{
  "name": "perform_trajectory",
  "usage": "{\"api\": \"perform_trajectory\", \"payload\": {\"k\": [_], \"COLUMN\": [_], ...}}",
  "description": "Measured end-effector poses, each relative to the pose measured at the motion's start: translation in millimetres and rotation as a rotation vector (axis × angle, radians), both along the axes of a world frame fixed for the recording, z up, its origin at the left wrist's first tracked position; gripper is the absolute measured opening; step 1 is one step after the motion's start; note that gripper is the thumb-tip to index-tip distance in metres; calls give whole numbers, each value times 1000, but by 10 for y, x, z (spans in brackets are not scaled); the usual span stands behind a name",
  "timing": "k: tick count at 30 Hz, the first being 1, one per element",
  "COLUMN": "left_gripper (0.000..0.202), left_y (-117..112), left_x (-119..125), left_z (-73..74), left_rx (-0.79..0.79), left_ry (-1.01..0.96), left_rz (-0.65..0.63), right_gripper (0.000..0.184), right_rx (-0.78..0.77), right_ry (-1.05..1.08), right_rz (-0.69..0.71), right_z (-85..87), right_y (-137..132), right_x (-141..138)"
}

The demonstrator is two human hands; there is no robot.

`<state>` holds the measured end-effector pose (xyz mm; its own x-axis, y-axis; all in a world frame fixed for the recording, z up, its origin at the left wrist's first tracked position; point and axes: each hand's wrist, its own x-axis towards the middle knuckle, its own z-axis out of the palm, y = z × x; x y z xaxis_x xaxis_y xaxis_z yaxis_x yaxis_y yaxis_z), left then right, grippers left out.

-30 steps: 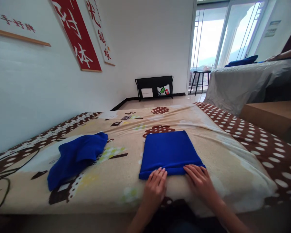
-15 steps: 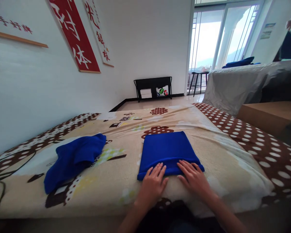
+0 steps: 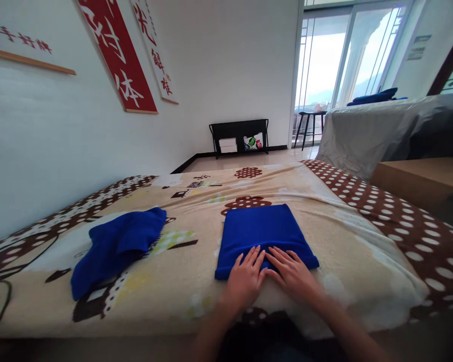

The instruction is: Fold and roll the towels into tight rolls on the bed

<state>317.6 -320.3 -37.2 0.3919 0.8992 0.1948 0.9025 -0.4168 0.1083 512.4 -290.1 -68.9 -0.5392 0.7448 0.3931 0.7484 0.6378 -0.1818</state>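
A blue cloth (image 3: 262,223), folded into a near-square with a rolled or thick near edge, lies flat in front of me. My left hand (image 3: 247,274) rests on the middle of that near edge, fingers stretched out and pointing away. Close beside it, my right hand (image 3: 292,271) also lies flat on the edge with its fingers spread. The two hands almost touch at the thumbs. To the left, a second blue cloth (image 3: 117,246) lies crumpled and apart from both hands. Beneath everything is a patterned blanket (image 3: 343,281).
A cardboard box (image 3: 419,178) stands at the right, by a plastic-covered table (image 3: 362,136) with blue cloth (image 3: 373,97) on top. Farther back are a black rack (image 3: 238,136) and a stool (image 3: 309,125). A wall with hanging scrolls (image 3: 124,60) borders the left.
Both hands have slid inward along the cloth's near edge and now lie closer together. A person's hand at the upper right has gone out of view.
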Motion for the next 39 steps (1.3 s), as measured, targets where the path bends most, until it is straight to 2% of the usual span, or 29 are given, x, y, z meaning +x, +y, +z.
{"api": "perform_trajectory", "payload": {"k": [2,6,9,11,13,17,19,22,25,30,33,36,39], "left_gripper": [52,50,44,39,34,41,46,41,34,32,35,31,24], "left_y": [59,83,-32,-169,-317,-455,-403,-261,-195,-369,-469,-446,-354], "left_x": [-125,-671,-1004,-1098,-1105,-1027,-998,-972,-955,-989,-1018,-1006,-896], "left_z": [-28,-146,-212,-209,-179,-157,-186,-212,-149,49,85,22,-78], "left_rx": [-19,79,267,425,510,447,406,376,377,316,231,167,266], "left_ry": [2,-5,6,6,4,35,21,-48,-119,-193,-195,-184,-136], "left_rz": [36,182,226,197,116,-23,-3,73,131,47,20,99,308], "right_gripper": [53,53,50,44,38,37,37,36,44,32,31,28,25], "right_rx": [-30,-1,102,186,235,250,259,265,259,216,128,24,86], "right_ry": [-12,-45,-50,-28,-14,-21,-9,30,84,110,85,26,-9], "right_rz": [-94,-296,-303,-245,-145,8,3,-35,-60,-12,30,30,-121], "right_z": [-27,-154,-219,-227,-223,-232,-238,-217,-158,-19,48,54,13], "right_y": [85,275,283,206,104,14,63,176,210,29,-52,-27,27], "right_x": [71,575,938,1081,1150,1156,1116,1036,1001,1115,1180,1160,1024]}}
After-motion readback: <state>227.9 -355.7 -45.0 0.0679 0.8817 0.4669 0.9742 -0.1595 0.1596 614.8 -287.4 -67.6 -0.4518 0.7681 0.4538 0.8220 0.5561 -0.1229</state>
